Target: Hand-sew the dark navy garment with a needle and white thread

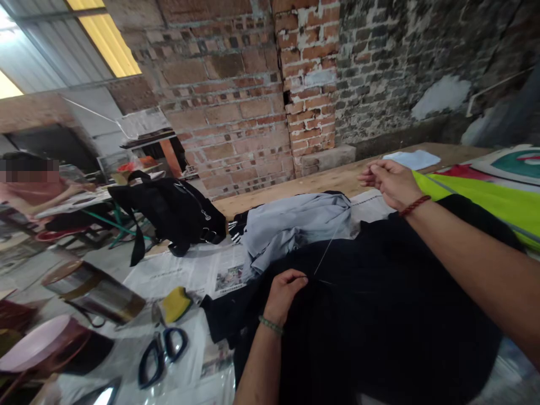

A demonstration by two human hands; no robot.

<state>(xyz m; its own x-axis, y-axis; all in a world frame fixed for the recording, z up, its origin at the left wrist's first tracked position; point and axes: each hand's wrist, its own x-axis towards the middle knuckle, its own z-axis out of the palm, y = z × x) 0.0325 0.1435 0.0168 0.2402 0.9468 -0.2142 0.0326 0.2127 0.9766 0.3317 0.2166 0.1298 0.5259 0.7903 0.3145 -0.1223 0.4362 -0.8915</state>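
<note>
Now the left hand (283, 292) pinches the black cloth (379, 315), which has scissors (160, 355) to its left. Above the cloth's far edge, the right hand (393, 183) pinches a thread (327, 248) slanting up from the cloth.

A weathered reddish brick wall (236, 73) stands beyond the hands (283, 295); bright grey-and-yellow corrugated sheeting (63, 45) shows high to their left.

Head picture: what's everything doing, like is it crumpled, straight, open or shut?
Left hand, fingers pinched
Right hand, raised, fingers curled
Thread, straight, slanting
Dark cloth, draped loosely
Grey cloth, crumpled
Black bag, unheld
Scissors, lying down; can't tell if open
</note>
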